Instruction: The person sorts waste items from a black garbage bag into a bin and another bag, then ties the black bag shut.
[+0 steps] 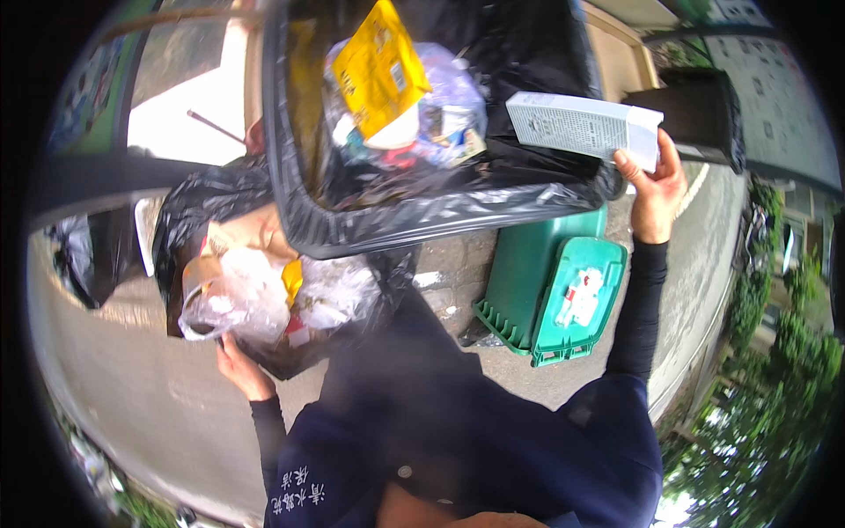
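Note:
My right hand (657,188) grips one end of a white printed cardboard box (571,129), held over the right rim of a large bin lined with a black bag (422,228). Inside that bin lie a yellow packet (383,72) and a translucent plastic bag of rubbish (449,92). At the lower left, my left hand (241,369) is at the edge of an open black rubbish bag (211,188); its fingertips are partly hidden. That bag holds clear plastic bags (254,290), brown cardboard (254,231) and a yellow piece of packaging (292,280).
A green wheeled bin (528,284) with litter on its lid stands below the lined bin. Another dark bin (693,112) is at the upper right. A black bag (99,254) hangs at the far left. Paving, road and greenery surround them.

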The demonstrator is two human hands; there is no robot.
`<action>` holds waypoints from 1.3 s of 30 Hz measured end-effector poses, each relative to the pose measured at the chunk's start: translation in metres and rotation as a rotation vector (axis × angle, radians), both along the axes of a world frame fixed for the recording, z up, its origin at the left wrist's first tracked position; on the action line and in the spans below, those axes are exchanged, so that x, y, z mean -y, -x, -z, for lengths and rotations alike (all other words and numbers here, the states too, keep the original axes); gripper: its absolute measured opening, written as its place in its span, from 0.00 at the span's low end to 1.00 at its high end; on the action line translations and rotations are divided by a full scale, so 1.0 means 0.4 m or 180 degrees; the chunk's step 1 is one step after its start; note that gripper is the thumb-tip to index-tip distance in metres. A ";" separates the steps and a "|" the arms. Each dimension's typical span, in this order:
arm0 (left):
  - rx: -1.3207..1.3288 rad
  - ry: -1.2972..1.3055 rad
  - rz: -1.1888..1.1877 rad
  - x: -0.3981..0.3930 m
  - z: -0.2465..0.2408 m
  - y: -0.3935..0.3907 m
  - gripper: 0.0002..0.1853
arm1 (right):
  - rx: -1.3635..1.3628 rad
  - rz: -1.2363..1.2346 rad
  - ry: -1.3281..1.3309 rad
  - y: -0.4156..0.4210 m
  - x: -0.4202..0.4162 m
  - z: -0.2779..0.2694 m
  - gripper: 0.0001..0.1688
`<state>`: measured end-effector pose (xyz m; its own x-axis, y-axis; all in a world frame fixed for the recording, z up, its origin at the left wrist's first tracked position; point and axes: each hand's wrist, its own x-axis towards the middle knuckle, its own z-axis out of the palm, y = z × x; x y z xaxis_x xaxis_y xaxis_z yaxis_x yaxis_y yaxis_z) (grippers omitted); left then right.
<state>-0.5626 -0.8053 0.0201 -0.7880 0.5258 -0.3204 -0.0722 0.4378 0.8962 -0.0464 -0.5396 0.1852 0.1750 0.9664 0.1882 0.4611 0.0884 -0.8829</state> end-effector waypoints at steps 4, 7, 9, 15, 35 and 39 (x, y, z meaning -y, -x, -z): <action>-0.0075 -0.0071 0.0429 0.009 0.008 0.029 0.18 | 0.0016 0.0535 -0.0837 0.008 0.142 0.004 0.40; -0.0052 -0.0116 0.0421 0.023 0.011 0.034 0.20 | 0.1356 0.0628 -0.1271 0.068 0.204 -0.017 0.34; -0.0028 -0.0063 0.0442 0.031 -0.007 0.030 0.20 | 0.1703 0.0343 -0.1530 0.110 0.218 -0.044 0.32; -0.0156 -0.0184 0.0355 0.058 -0.010 0.037 0.21 | 0.2436 0.0917 -0.2214 0.087 0.288 -0.073 0.27; -0.1355 0.0727 0.0731 0.192 -0.100 0.221 0.17 | 0.1639 0.0009 -0.1346 0.081 -0.024 -0.056 0.27; -0.1338 0.0486 0.0314 0.155 -0.122 0.147 0.18 | 0.2940 -0.2458 -0.0414 0.396 -0.307 0.180 0.29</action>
<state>-0.6215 -0.8675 0.0690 -0.8147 0.5764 -0.0632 0.3325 0.5537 0.7635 -0.2049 -0.4169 0.1133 -0.6912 0.7215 0.0411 0.6995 0.6822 -0.2129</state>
